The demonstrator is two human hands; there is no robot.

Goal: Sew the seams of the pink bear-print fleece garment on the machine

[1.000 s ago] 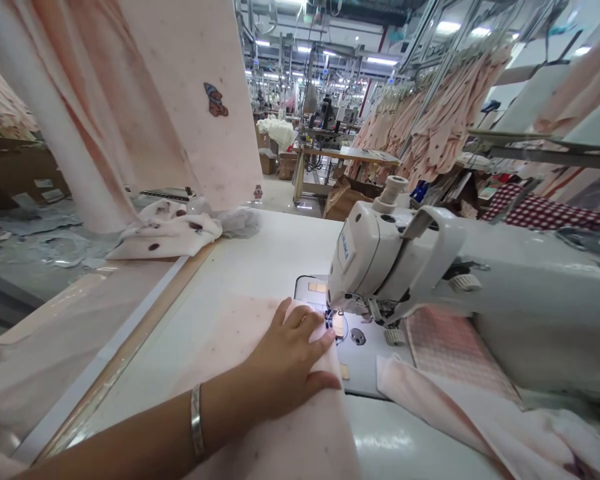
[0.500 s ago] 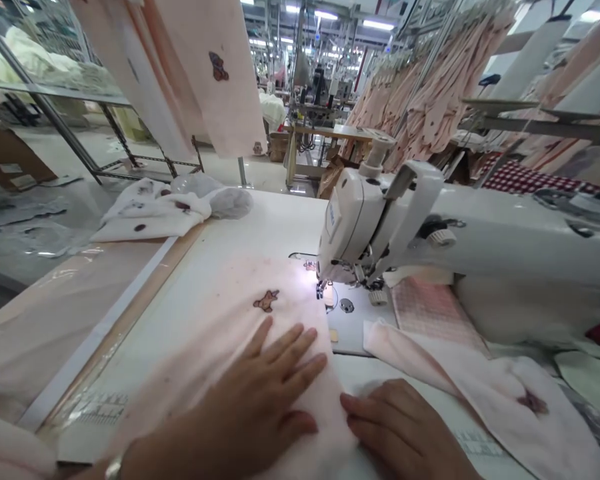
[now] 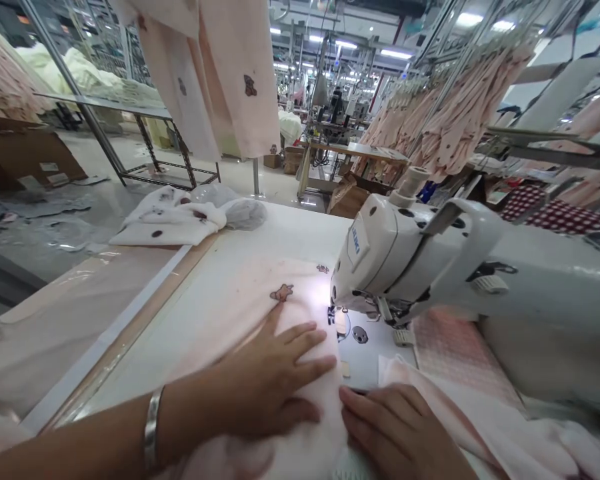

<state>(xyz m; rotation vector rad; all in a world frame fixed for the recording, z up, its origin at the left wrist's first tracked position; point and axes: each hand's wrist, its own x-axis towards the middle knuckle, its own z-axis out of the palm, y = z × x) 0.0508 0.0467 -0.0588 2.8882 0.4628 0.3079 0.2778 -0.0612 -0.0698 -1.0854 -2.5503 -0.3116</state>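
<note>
Hands are lying flat and open: we are pressing our left hand [image 3: 275,380] and right hand [image 3: 395,427] on the pale pink printed fabric [image 3: 260,320], near the white sewing machine [image 3: 430,260] on the white worktop [image 3: 285,233].

A heap of white spotted cloth [image 3: 173,223] lies at the far left corner of the worktop [image 3: 285,237], with a crumpled clear bag [image 3: 245,212] just beside it. Pink garments [image 3: 220,73] hang above, and more hang on racks [image 3: 450,113] to the right. Red checked fabric [image 3: 555,215] shows behind.
</note>
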